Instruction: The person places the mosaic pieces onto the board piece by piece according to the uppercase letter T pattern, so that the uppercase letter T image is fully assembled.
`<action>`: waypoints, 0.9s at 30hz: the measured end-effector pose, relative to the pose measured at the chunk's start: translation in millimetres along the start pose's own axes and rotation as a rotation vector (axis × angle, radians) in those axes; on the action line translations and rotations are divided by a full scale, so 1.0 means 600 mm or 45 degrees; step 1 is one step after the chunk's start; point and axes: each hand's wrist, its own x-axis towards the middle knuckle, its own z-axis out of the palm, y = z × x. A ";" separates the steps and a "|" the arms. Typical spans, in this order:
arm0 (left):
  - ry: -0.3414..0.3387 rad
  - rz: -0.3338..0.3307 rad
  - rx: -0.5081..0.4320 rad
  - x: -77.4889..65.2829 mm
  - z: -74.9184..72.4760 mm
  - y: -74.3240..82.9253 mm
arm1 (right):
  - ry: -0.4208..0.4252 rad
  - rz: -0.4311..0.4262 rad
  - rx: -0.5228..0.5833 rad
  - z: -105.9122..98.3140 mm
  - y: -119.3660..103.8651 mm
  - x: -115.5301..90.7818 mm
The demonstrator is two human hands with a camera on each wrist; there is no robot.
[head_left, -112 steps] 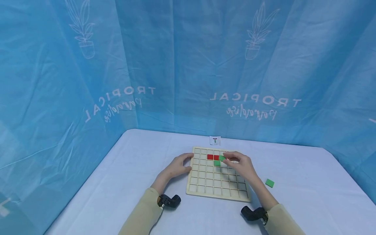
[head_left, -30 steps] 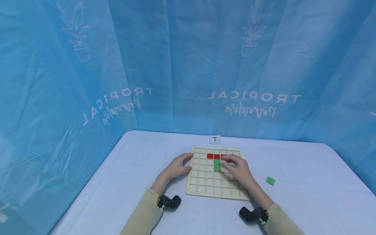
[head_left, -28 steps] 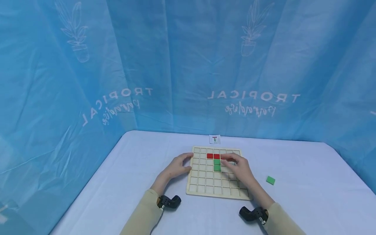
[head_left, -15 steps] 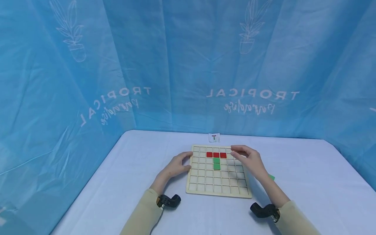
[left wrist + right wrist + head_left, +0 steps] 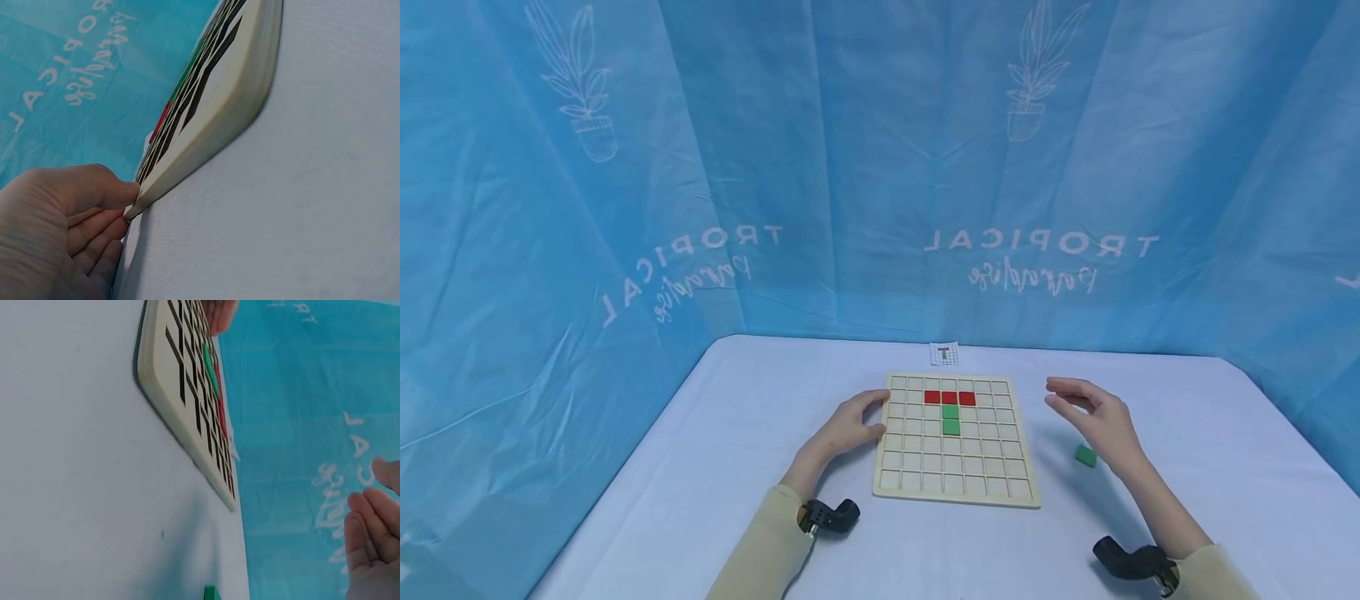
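Note:
A pale wooden grid board (image 5: 956,489) lies on the table. Three red tiles (image 5: 949,397) form a row in it, with two green tiles (image 5: 951,420) below the middle one, making a T. My left hand (image 5: 847,423) holds the board's left edge with thumb and fingertips; the left wrist view shows the thumb (image 5: 103,187) at that edge. To the right of the board, my right hand (image 5: 1099,419) hovers with fingers loosely bent and nothing between them. Just below it on the cloth lies a loose green tile (image 5: 1086,456), barely visible in the right wrist view.
Behind the board lies a small printed card (image 5: 944,354) with a red and green T on a grid. A white cloth (image 5: 805,367) covers the table. Blue printed curtains (image 5: 880,208) stand along the back and sides.
A green tile in the right hand was lowered into the board below the other green one. The right hand touched the right red tile, then moved right, off the board. The left hand stayed.

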 end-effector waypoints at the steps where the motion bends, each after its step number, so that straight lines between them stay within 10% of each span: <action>1: 0.000 0.004 0.001 0.000 0.000 -0.001 | 0.002 0.024 0.002 -0.010 -0.009 -0.005; 8: 0.001 0.002 0.012 0.001 0.001 -0.002 | -0.008 0.127 -0.012 -0.069 -0.097 -0.044; 27: 0.001 -0.017 -0.023 0.001 0.001 0.000 | -0.031 0.134 -0.238 -0.084 -0.065 -0.097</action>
